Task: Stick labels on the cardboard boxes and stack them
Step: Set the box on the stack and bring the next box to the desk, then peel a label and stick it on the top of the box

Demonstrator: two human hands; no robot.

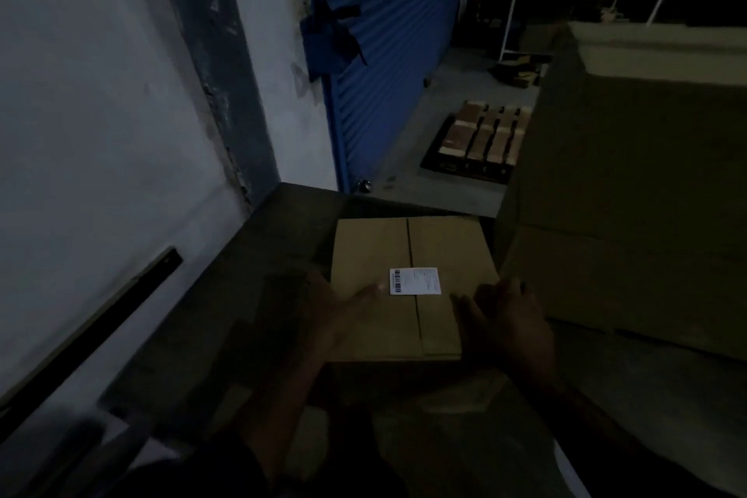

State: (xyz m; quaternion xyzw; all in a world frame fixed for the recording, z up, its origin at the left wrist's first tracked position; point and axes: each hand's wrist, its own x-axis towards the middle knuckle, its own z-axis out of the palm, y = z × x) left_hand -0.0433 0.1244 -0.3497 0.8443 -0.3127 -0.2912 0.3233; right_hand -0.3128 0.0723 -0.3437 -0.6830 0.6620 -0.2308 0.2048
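- Dim, motion-blurred scene seen from above; fine detail of fingers hard to read.
- Cardboard box (412, 287) low in the middle of view, flaps closed with the seam running away from the viewer, set on a darker, larger carton (283, 255) beneath it.
- White label (414, 281) stuck on the box top, straddling the seam, barcode along its left side, sitting slightly toward the near half.
- Left hand (343, 315) laid over the box's near-left corner, fingers spread and fairly straight across the top, one fingertip just short of the label's left edge; nothing gripped.
- Right hand (507, 319) at the box's right edge, fingers extended and loosely splayed against the near-right corner; whether the thumb wraps the side, cannot tell.
- Box's far edge and left edge uncovered; near edge partly hidden by both wrists.
- Tall stack of big cartons (630, 194) close along the right, its face just beside the box's right edge, leaving little room that side.
- White wall (101, 113) to the left, well apart from the box, with the darker carton's top filling the gap.
- Blue roller shutter (384, 53) beyond, closed.
- Open grey floor (408, 158) past the box's far edge, with a pallet (481, 141) of small brown packs lying farther back.
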